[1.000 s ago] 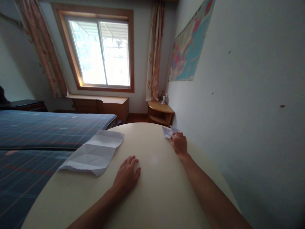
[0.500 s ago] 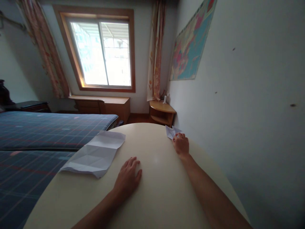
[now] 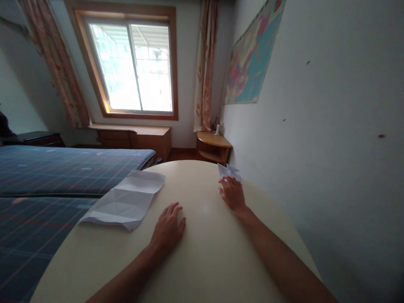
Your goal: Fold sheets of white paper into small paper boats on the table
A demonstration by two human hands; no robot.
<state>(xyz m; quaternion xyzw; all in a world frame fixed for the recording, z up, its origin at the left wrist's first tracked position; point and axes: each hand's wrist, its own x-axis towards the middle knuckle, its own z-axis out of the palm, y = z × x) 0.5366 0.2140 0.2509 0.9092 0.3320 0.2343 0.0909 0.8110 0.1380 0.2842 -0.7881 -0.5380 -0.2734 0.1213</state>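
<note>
My left hand (image 3: 167,227) lies on the cream round table (image 3: 202,252), palm down, fingers loosely stretched and nothing held. Left of it is a creased sheet of white paper (image 3: 126,202), its near edge slightly raised. At the table's far right edge stands a small folded paper piece (image 3: 229,170) with pointed corners. My right hand (image 3: 232,194) is just in front of that piece, fingers apart, and partly covers its lower side. Whether the fingertips still touch the paper cannot be made out.
A bed with a blue plaid mattress (image 3: 75,168) borders the table on the left. The white wall (image 3: 331,168) runs close along the right side. Beyond the table are a wooden corner stand (image 3: 214,139) and a low desk (image 3: 154,136) under the window.
My right hand has drawn back slightly toward me and left, its fingers loosening from the folded paper, which stays at the edge. My left hand rests as before. The view has tilted slightly.
</note>
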